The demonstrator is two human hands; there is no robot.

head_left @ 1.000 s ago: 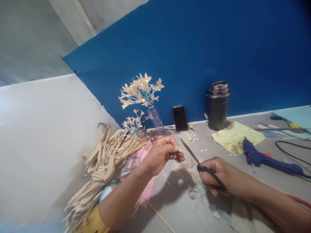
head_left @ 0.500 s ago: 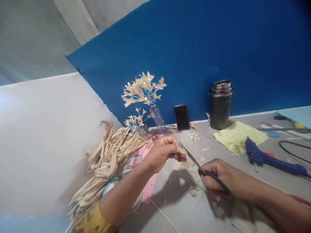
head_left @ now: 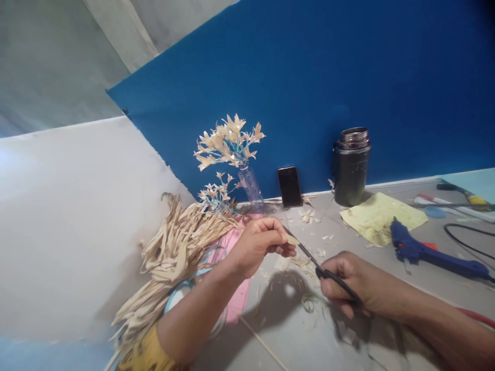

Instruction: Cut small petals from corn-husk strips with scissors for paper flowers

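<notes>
Between thumb and fingers, my left hand pinches a small pale piece of dried husk. My right hand is wrapped around the black handles of a pair of scissors. The scissor blades reach up and left to the husk piece, right by my left fingertips; whether they touch it I cannot tell. Pale scraps lie scattered on the grey table below both hands. Left of my left forearm is a large bundle of dried husk strips, partly over a pink sheet.
Pale flowers stand in a clear bottle, beside a smaller bunch. A phone and an open dark flask are by the blue wall. To the right lie a yellow paper and a blue glue gun.
The scissors and my right hand have shifted very slightly, with the handles closer together. More of the husk piece shows beside the blades. My left hand stays nearly in place.
</notes>
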